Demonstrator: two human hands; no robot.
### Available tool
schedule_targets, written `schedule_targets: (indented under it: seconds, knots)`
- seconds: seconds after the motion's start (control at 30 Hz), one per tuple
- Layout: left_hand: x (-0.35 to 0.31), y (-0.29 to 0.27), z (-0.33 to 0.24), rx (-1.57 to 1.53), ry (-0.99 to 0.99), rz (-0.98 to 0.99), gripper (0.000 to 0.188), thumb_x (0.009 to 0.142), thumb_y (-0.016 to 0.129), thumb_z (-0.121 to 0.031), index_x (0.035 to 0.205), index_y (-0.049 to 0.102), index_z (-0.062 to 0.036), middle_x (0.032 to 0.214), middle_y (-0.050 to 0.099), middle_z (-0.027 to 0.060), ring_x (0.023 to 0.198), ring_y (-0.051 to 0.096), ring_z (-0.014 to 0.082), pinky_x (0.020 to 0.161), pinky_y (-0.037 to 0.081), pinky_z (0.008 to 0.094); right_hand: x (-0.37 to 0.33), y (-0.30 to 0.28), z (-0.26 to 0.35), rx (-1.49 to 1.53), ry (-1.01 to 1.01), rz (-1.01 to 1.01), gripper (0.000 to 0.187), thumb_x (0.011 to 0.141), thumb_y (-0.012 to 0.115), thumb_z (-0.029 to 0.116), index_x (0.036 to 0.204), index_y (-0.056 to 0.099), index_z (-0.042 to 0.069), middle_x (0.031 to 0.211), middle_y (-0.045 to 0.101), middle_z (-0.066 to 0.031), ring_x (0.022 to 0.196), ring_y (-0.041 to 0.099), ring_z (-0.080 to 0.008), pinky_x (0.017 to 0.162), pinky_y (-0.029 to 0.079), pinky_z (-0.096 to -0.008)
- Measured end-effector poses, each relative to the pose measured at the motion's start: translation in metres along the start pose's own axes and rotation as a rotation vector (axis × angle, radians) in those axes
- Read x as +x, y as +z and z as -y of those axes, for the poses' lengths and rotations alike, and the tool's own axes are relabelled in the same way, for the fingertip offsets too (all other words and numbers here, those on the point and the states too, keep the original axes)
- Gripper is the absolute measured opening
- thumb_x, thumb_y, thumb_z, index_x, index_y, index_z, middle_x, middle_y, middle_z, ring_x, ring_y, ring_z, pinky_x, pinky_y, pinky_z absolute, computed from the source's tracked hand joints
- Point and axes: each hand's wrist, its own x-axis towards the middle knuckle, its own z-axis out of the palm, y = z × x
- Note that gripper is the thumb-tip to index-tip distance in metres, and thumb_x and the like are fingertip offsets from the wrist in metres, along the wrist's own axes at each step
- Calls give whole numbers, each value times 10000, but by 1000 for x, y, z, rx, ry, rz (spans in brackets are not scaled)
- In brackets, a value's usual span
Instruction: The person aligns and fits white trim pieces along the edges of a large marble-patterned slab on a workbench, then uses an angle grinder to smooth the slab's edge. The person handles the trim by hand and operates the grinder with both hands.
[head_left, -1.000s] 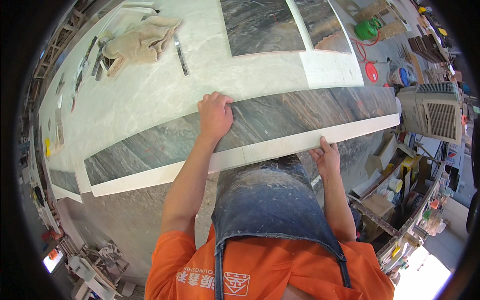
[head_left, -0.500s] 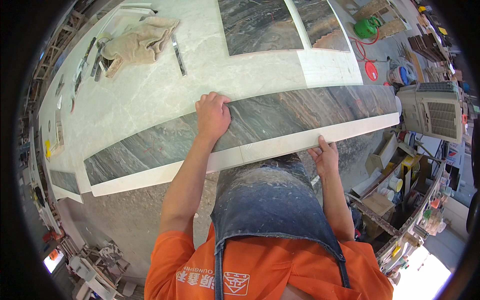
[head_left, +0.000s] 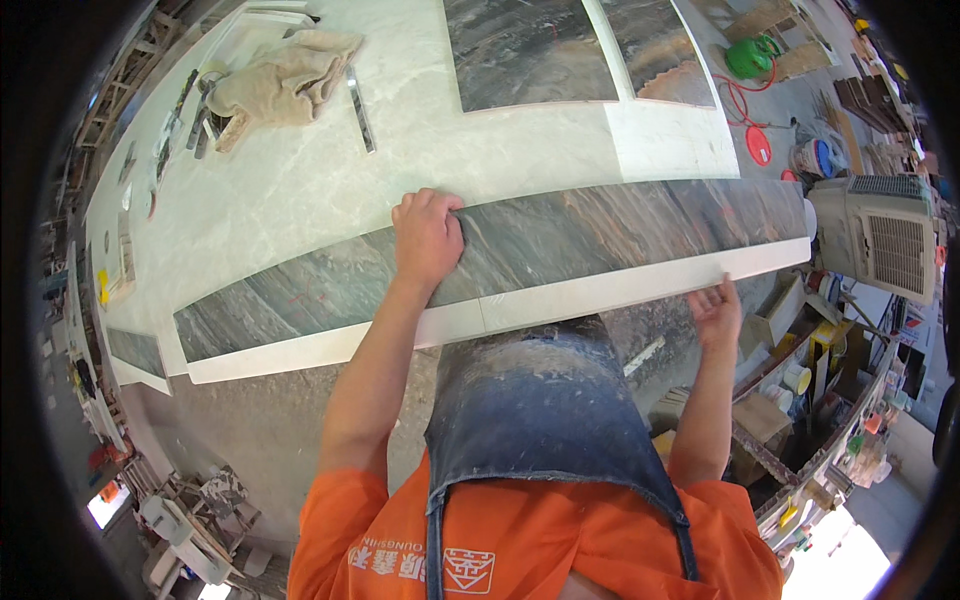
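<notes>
A long dark grey-and-brown veined stone slab strip (head_left: 620, 222) lies across the near side of the pale work table, a white strip (head_left: 570, 290) running along its front edge. Over the slab's far edge, left of its middle, my left hand (head_left: 430, 238) curls its fingers, with the wrist across the top. My right hand (head_left: 716, 312) is under the front edge toward the right end. Its thumb tip touches the white strip, and the other fingers are loosely bent and apart, gripping nothing that I can see.
Two larger veined slabs (head_left: 530, 55) lie at the back. On the pale tabletop (head_left: 290, 190) are a crumpled beige cloth (head_left: 285, 85), a metal strip (head_left: 360, 112) and hand tools. A grey air cooler (head_left: 880, 235) stands at the right, near a green gas cylinder (head_left: 750, 57) with a red hose.
My right hand has moved to the right along the white front strip. My left hand keeps its place on the slab. The view has shifted slightly.
</notes>
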Motion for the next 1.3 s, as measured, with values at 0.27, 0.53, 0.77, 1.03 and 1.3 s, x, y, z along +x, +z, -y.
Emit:
schedule_targets:
  seconds: [0.27, 0.53, 0.77, 1.03, 1.3]
  knots:
    - [0, -2, -4, -25, -12, -5, 196, 768, 610, -11, 912, 700, -111, 929, 611, 85, 957, 557, 316, 853, 409, 443, 61, -15, 29, 56, -86, -125, 378, 1006, 673, 199, 1319, 566, 16, 1284, 600, -114, 1185, 599, -281, 982, 559, -449]
    - [1, -2, -6, -37, -10, 19, 207, 763, 616, 5, 926, 687, -102, 954, 612, 92, 966, 556, 322, 853, 410, 443, 59, -26, 35, -108, -101, -43, 349, 1022, 653, 217, 1296, 565, 20, 1252, 616, -84, 1103, 637, -249, 907, 576, -395]
    - [1, 1, -4, -48, 1, 7, 221, 756, 613, 18, 924, 688, -104, 959, 620, 89, 970, 555, 319, 848, 410, 439, 46, -18, 39, -175, -121, -24, 299, 1033, 642, 251, 1229, 566, 39, 1158, 636, -71, 1035, 662, -218, 781, 586, -347]
    - [3, -1, -7, -39, 0, 10, 227, 758, 595, 27, 933, 685, -87, 939, 625, 103, 950, 549, 333, 846, 405, 440, 53, -23, 36, -175, -122, 1, 297, 1029, 650, 257, 1227, 566, 52, 1126, 648, -54, 980, 676, -217, 716, 581, -325]
    - [2, -1, -5, -14, 17, -1, 205, 765, 605, 14, 918, 685, -97, 925, 607, 93, 937, 547, 325, 828, 404, 439, 46, -15, 34, -156, -140, 2, 327, 1033, 645, 269, 1248, 553, 40, 1173, 639, -67, 1021, 662, -220, 771, 577, -344]
